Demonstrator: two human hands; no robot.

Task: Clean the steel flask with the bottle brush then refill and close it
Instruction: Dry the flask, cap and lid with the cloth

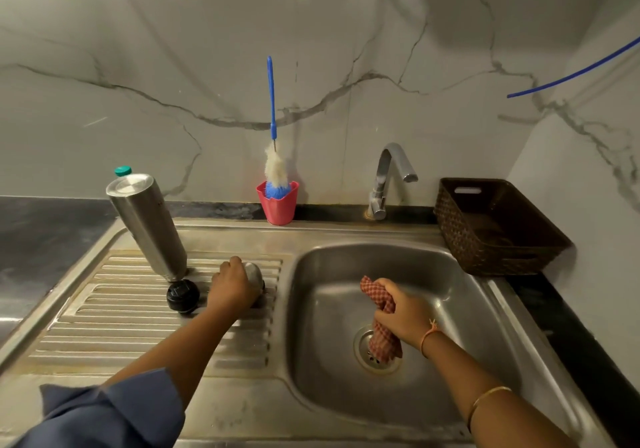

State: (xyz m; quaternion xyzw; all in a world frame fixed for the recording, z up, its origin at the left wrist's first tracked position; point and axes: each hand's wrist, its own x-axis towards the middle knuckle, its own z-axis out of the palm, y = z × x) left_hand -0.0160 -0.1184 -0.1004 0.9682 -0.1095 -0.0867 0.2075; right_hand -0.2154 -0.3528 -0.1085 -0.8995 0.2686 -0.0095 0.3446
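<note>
The steel flask (147,222) stands upside down on the ribbed drainboard (104,312), leaning left, with its mouth on the ribs. A black stopper (183,296) lies right next to that mouth. My left hand (232,286) is closed over the flask's steel cap (255,274) on the drainboard, just right of the stopper. Over the sink basin (329,267), above the drain, my right hand (403,312) grips a red checked cloth (382,338). The blue-handled bottle brush (273,157) stands bristles-down in a red cup (278,203) against the back wall.
A steel tap (388,177) rises behind the basin with no water running. A dark woven basket (495,226) sits on the counter at the right. A green-capped bottle (123,170) peeks out behind the flask. A blue tube (575,73) hangs along the right wall.
</note>
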